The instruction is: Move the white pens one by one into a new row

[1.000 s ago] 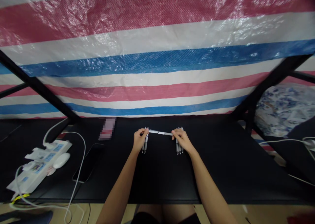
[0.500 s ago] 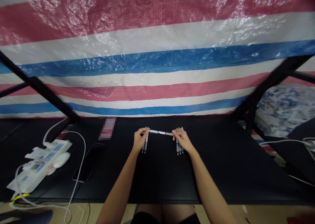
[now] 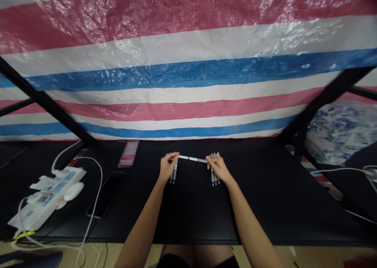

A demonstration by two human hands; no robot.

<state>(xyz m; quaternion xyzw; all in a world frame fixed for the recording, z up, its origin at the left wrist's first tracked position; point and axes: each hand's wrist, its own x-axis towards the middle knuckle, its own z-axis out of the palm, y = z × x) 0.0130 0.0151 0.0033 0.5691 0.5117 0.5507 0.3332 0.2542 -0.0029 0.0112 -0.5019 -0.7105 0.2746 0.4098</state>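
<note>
Readable text: none | held pen [image 3: 193,159]: dark mark on the white barrel, too small to read | power strip [image 3: 34,217]: blue socket panels [image 3: 59,188], any lettering too blurred to make out | pink item [image 3: 129,153] on the desk [image 3: 200,209]: pixelated, illegible | phone [image 3: 105,196]: dark screen, nothing legible

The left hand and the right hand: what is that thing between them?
A white-and-grey pen spans the stretch from the left hand to the right hand, held near both ends, as the head view shows.
</note>
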